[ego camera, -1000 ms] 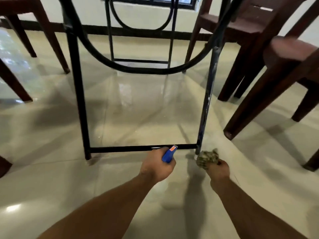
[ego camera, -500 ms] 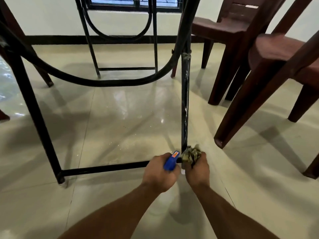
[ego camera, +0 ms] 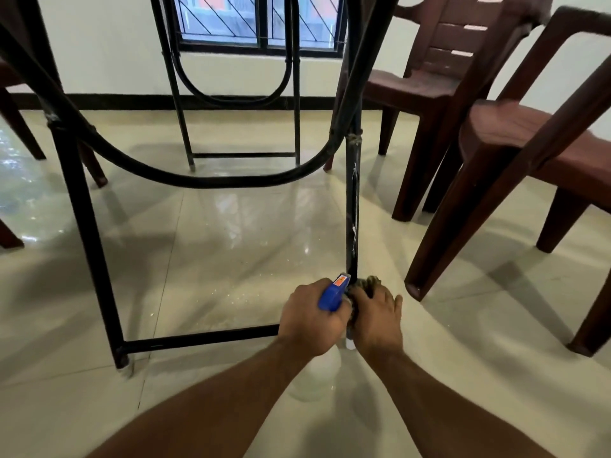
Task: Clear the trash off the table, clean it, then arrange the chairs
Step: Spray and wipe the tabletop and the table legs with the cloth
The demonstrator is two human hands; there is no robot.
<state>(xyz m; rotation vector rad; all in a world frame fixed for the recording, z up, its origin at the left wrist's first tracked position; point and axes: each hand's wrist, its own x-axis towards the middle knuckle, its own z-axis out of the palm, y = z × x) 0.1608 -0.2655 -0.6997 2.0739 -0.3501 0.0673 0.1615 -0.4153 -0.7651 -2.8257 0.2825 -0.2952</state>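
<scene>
Moved onto upright leg [ego camera: 352,206], right hand [ego camera: 377,312] clutches cloth [ego camera: 372,281]; left hand [ego camera: 309,317] grips forward-pointing sprayer [ego camera: 334,292].

Barred window [ego camera: 261,24], black baseboard [ego camera: 231,101], glossy tiled floor [ego camera: 231,246]

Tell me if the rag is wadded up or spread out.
Wadded up: the rag shows as a crumpled lump gripped by the right hand, against the table leg.

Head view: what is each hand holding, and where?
Left hand grips the spray bottle by its blue trigger head; right hand holds a bunched cloth low on the table leg.
</scene>
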